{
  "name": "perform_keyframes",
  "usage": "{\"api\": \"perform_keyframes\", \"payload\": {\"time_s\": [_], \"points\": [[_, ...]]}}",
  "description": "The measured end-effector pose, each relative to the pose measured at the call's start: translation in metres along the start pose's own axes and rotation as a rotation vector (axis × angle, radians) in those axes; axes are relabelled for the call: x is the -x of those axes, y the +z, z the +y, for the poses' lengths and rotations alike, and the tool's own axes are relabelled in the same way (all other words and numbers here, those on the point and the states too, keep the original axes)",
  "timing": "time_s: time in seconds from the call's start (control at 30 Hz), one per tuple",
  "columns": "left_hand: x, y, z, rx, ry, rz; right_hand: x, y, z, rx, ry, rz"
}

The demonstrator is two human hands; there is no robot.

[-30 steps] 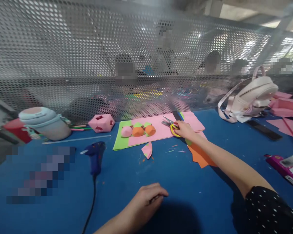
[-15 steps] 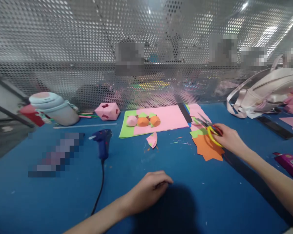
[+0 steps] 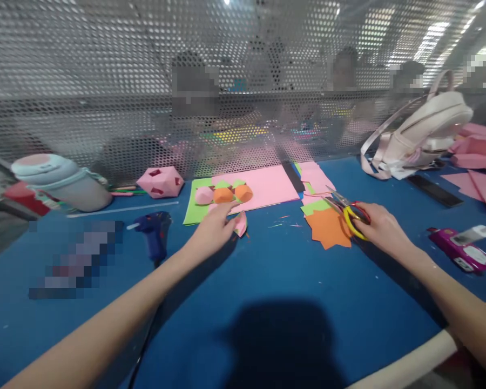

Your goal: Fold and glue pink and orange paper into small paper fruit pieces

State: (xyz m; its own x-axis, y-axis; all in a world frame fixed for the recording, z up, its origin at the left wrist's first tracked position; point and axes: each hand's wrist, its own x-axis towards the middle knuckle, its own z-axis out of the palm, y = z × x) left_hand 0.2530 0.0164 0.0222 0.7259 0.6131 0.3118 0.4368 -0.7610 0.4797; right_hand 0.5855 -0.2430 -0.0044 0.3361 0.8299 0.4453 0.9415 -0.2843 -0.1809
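My left hand point(image 3: 215, 227) reaches forward over the table, thumb and fingers apart, right beside a small folded pink paper piece point(image 3: 240, 223). It appears not to grip that piece. My right hand point(image 3: 378, 224) holds scissors point(image 3: 353, 217) with yellow and red handles, their blades parted and pointing to the upper left. Under the blades lies an orange star-edged paper point(image 3: 328, 228), overlapping green and pink paper offcuts. Just beyond my left hand, small pink, orange and green paper domes point(image 3: 223, 195) rest on the green and pink sheets point(image 3: 273, 186).
On the left are a blue glue gun point(image 3: 154, 232), a pink paper polyhedron point(image 3: 161, 181) and a lidded cup point(image 3: 65, 181). To the right lie a purple tool point(image 3: 461, 249), a dark phone-like slab point(image 3: 435, 190) and a white backpack point(image 3: 433, 127). A perforated metal screen point(image 3: 125, 119) rises behind the table.
My left hand has moved forward from the near table to the small pink piece, its fingers spreading. My right hand still holds the scissors near the orange paper. The view has shifted slightly.
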Motion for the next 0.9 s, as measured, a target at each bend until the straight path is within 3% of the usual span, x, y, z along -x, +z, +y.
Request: {"api": "perform_keyframes", "payload": {"time_s": [0.1, 0.2, 0.43, 0.57, 0.7, 0.8, 0.9], "points": [[-0.019, 0.017, -0.011, 0.046, -0.04, -0.067, 0.014, -0.001, -0.011, -0.073, -0.032, -0.071], [-0.022, 0.028, -0.011, 0.058, -0.007, -0.095, 0.023, 0.006, -0.008, -0.043, -0.017, -0.126], [-0.007, 0.025, -0.01, 0.019, -0.106, -0.109, 0.016, 0.016, 0.028, 0.089, 0.043, -0.133], [0.002, 0.023, -0.014, 0.032, -0.157, -0.136, 0.011, 0.012, 0.036, 0.14, 0.066, -0.143], [0.011, 0.025, -0.012, 0.076, -0.198, -0.14, 0.004, -0.002, 0.012, 0.296, 0.067, -0.131], [0.013, 0.027, -0.007, 0.08, -0.195, -0.094, -0.009, -0.008, -0.023, 0.309, -0.097, -0.157], [0.014, 0.029, -0.005, 0.099, -0.182, -0.032, -0.023, -0.002, -0.055, 0.172, -0.251, -0.296]]}}
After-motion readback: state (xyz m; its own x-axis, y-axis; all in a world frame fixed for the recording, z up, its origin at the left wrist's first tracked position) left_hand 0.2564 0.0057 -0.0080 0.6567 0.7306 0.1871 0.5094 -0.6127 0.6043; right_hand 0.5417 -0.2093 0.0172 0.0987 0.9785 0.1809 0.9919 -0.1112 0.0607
